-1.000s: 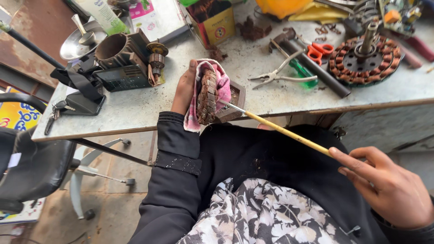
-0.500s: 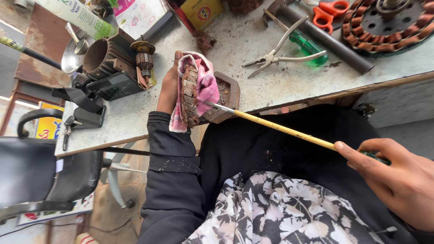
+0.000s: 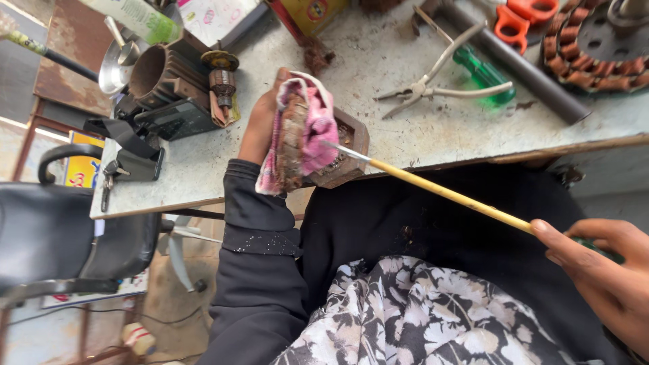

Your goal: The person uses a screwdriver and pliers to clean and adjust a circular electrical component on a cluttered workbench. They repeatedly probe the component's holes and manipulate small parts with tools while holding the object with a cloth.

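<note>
— Long axis of the yellow stick [image 3: 446, 194]?
— Running from 10 o'clock to 4 o'clock, metal tip up at the wound rusty core [image 3: 292, 143], handle end down in the right hand [image 3: 602, 270]. Core standing on edge, flat faces toward 9 and 3 o'clock.

— Whereabouts?
— Core at the near edge of the surface [image 3: 412, 135], against a small rusty block [image 3: 345, 152]; stick reaching out past that edge, over the lap.

— Hands?
— Left hand [image 3: 263, 125] curled shut round the core through a pink cloth [image 3: 312, 128]. Right hand loosely closed on the stick, forefinger laid along it; well apart from the left.

— Counts?
— One stick, one core, one cloth. Further up the surface: one pair of pliers [image 3: 439, 84] at 1 o'clock, one green-handled screwdriver [image 3: 483, 74] just beside it, one orange-handled pair of scissors [image 3: 524, 17], one dark pipe [image 3: 514, 64], one motor housing [image 3: 169, 78] at 10 o'clock.
</note>
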`<state>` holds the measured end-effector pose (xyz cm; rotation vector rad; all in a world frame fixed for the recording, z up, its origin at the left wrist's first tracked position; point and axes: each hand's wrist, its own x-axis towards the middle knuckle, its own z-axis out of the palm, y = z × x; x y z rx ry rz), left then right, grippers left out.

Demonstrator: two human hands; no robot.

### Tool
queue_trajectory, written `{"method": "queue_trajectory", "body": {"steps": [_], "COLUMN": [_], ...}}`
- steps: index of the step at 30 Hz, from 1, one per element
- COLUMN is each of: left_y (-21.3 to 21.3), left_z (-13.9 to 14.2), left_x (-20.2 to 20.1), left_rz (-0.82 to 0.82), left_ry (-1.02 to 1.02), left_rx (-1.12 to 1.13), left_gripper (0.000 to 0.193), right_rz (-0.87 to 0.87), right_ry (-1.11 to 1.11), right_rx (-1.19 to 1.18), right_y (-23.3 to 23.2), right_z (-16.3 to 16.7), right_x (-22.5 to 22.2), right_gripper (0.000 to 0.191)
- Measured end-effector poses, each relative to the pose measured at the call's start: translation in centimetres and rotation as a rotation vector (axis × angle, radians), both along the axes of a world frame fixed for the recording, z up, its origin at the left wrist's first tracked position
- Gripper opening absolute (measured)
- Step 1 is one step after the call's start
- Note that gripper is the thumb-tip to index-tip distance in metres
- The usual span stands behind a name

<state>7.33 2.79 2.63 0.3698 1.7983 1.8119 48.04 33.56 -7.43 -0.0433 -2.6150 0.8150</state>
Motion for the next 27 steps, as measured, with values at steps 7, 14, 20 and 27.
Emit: {"method": "queue_trajectory", "body": {"steps": [7, 14, 20, 27], "left_y": [1.9, 3.7, 3.0, 2.7], "left_z": [2.8, 6.1, 4.7, 3.7], "left_x": [-0.4, 1.3, 0.8, 0.0], "left_rz": [-0.062, -0.100, -0.071, -0.024], "left_ry": [0.681, 0.763, 0.764, 0.802], "left_rx": [-0.622, -0.808, -0.599, -0.653], "left_gripper": [0.072, 0.065, 0.068, 0.070], "right_rz": [-0.127, -0.162, -0.144, -0.232], "right_ry": [-0.088, -0.170, -0.155, -0.335], "right_rx": [0.000, 0.167, 0.261, 0.396], "right_y": [3.0, 4.2, 2.3, 2.0], "right_z": [-0.6, 0.9, 3.4, 3.7], "right_x": [4.3, 6.6, 5.7, 4.7], "right_gripper": [0.059, 0.060, 0.064, 0.062]}}
